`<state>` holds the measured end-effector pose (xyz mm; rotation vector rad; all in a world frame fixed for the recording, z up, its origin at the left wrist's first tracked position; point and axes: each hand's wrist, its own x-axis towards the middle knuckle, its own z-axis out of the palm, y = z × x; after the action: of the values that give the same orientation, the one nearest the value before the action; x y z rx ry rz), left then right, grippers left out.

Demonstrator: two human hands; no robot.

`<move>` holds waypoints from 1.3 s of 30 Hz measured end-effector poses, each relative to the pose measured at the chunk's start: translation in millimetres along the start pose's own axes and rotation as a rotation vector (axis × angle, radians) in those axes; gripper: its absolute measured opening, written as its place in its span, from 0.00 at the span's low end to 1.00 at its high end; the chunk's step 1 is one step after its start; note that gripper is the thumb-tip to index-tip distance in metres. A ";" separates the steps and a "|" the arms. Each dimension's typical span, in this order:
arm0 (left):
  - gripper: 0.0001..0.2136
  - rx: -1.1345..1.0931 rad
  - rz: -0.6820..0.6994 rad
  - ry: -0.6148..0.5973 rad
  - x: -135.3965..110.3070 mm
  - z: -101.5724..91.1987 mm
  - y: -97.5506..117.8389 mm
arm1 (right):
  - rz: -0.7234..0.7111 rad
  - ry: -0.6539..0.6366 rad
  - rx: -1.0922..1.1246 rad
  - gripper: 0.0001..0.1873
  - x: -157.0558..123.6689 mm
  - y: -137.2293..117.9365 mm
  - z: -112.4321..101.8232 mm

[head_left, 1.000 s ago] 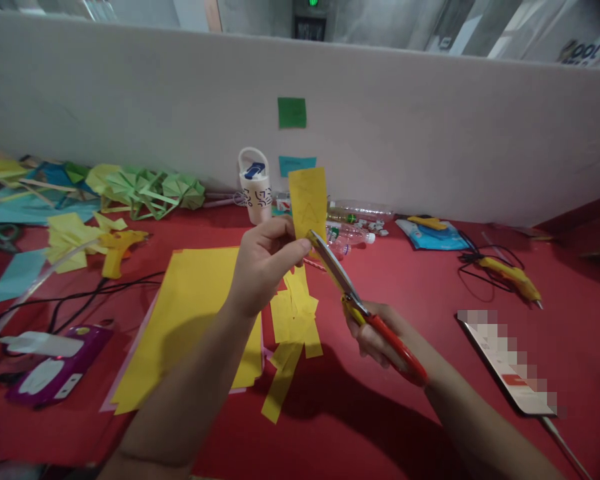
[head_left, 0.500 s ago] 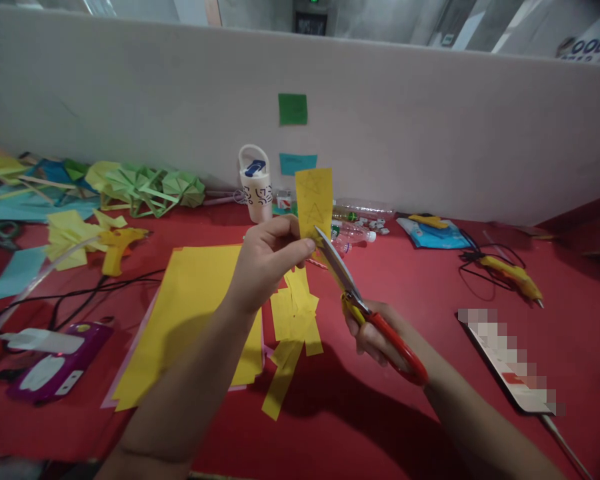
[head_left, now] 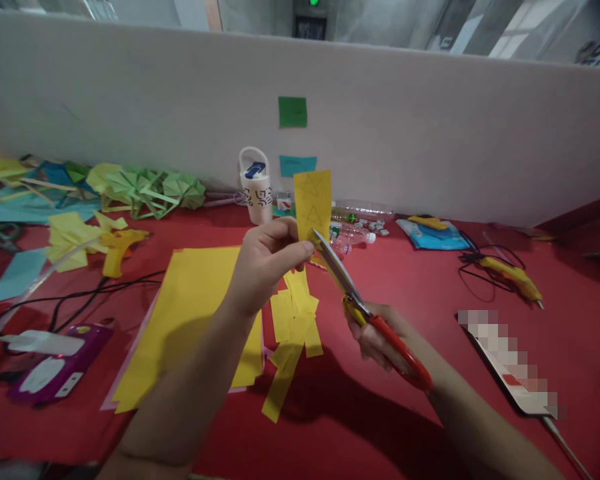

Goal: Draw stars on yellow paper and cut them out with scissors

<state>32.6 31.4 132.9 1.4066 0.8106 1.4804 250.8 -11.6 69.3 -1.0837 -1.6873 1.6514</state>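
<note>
My left hand pinches the lower left edge of a yellow paper strip, held upright above the table. Pencil outlines, one like a star, show on the strip. In my right hand are scissors with red and yellow handles, and their blades point up and left. The blade tips meet the strip at its lower part, close to my left thumb. Beneath my hands, cut yellow strips lie in a loose heap. Left of them is a stack of yellow paper sheets, with pink paper showing under it.
At the left are a yellow glue gun, a purple power strip and folded green paper shapes. A white cup and plastic bottles stand or lie behind. To the right are another glue gun and a phone on a cable.
Both hands hold nearly the same place. The scissors' handles have shifted very slightly right and down, and the view has tilted a little.
</note>
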 end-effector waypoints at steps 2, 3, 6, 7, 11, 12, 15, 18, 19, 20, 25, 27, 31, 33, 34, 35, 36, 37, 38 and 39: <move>0.05 0.003 -0.006 0.000 -0.2 -0.3 0.4 | -0.022 0.002 -0.017 0.24 -0.3 -1.4 -0.3; 0.05 0.008 -0.008 -0.001 -0.3 -0.6 0.6 | -0.027 0.003 -0.025 0.24 -0.5 -2.0 -0.4; 0.06 0.027 -0.005 -0.002 -0.4 -1.1 1.1 | -0.014 0.011 -0.047 0.24 -0.7 -2.9 -0.7; 0.07 0.029 -0.003 -0.004 -0.3 -1.2 1.3 | -0.008 0.016 -0.049 0.23 -0.6 -2.6 -0.9; 0.07 0.024 0.004 -0.012 0.3 -0.4 1.8 | 0.013 0.012 -0.038 0.23 0.1 0.4 -1.6; 0.07 0.020 0.006 -0.012 0.5 -0.2 1.8 | 0.017 0.013 -0.035 0.23 0.2 1.0 -1.6; 0.06 -0.001 0.001 -0.012 1.2 -0.3 1.3 | 0.021 0.020 -0.048 0.22 -0.3 0.2 -0.9; 0.05 -0.022 -0.004 -0.018 1.5 -1.7 0.4 | 0.035 0.028 -0.055 0.21 -1.1 -3.6 -0.2; 0.04 -0.027 -0.005 -0.019 1.6 -2.2 0.3 | 0.046 0.030 -0.053 0.21 -1.2 -4.4 -0.2; 0.04 -0.032 -0.003 -0.017 1.7 -2.5 0.2 | 0.058 0.029 -0.048 0.21 -1.2 -4.7 -0.3; 0.04 -0.044 0.027 0.019 2.7 -2.2 1.5 | 0.074 0.029 -0.030 0.21 1.1 -0.5 -1.1; 0.04 -0.041 0.037 0.031 3.1 -2.2 2.2 | 0.072 0.029 -0.031 0.21 1.1 -1.6 -0.8; 0.04 -0.022 0.020 0.000 3.6 -4.2 2.9 | 0.062 -0.004 -0.082 0.22 -2.2 -12.5 -1.3; 0.05 -0.010 0.010 -0.015 3.8 -5.3 2.7 | 0.027 -0.005 -0.126 0.23 -4.4 -16.8 -3.1; 0.06 -0.005 0.008 -0.018 4.0 -5.7 2.7 | 0.009 -0.003 -0.150 0.23 -5.2 -17.8 -4.2; 0.06 -0.004 0.007 -0.019 4.1 -6.0 2.6 | -0.008 0.001 -0.170 0.23 -5.8 -18.1 -5.3; 0.06 -0.006 0.006 -0.015 4.2 -6.2 2.6 | -0.019 0.000 -0.189 0.24 -6.2 -17.9 -6.4; 0.06 -0.012 0.007 -0.005 4.4 -6.2 2.8 | -0.022 -0.002 -0.203 0.24 -6.4 -17.5 -7.2; 0.05 -0.017 0.005 0.008 4.5 -6.1 3.0 | -0.021 -0.005 -0.215 0.25 -6.4 -17.2 -7.7; 0.04 -0.020 0.004 0.020 4.6 -6.0 3.3 | -0.018 -0.007 -0.222 0.25 -6.3 -17.1 -7.9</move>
<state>26.4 35.1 136.9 1.3813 0.8038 1.5043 257.8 -11.3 87.8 -1.1617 -1.9145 1.4843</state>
